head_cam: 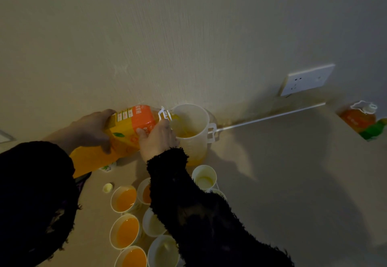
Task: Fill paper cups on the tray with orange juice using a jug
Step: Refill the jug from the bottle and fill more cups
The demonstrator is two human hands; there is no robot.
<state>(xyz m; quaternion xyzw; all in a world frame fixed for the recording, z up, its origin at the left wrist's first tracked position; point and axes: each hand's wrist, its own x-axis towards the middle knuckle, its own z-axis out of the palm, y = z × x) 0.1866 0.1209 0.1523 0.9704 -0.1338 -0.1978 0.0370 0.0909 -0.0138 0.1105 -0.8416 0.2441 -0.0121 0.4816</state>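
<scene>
- Orange juice bottle, likely heavy, tips into the clear jug by the wall.
- Left hand wraps its body; right hand curls round its shoulder.
- Jug: thin, probably slippery; take its handle.

Your room is dim, and the whole picture looks grey-brown and a little grainy. The light seems to come from behind you and to the left, since soft shadows of your arms fall to the right across the table. The wall turns greyer toward the right side. Your black sleeves are so dark that almost no detail shows (only fuzzy edges). The juice bottle and the white socket are the brightest spots. Nothing glares. The wide lens makes the socket look tilted and stretched.
</scene>
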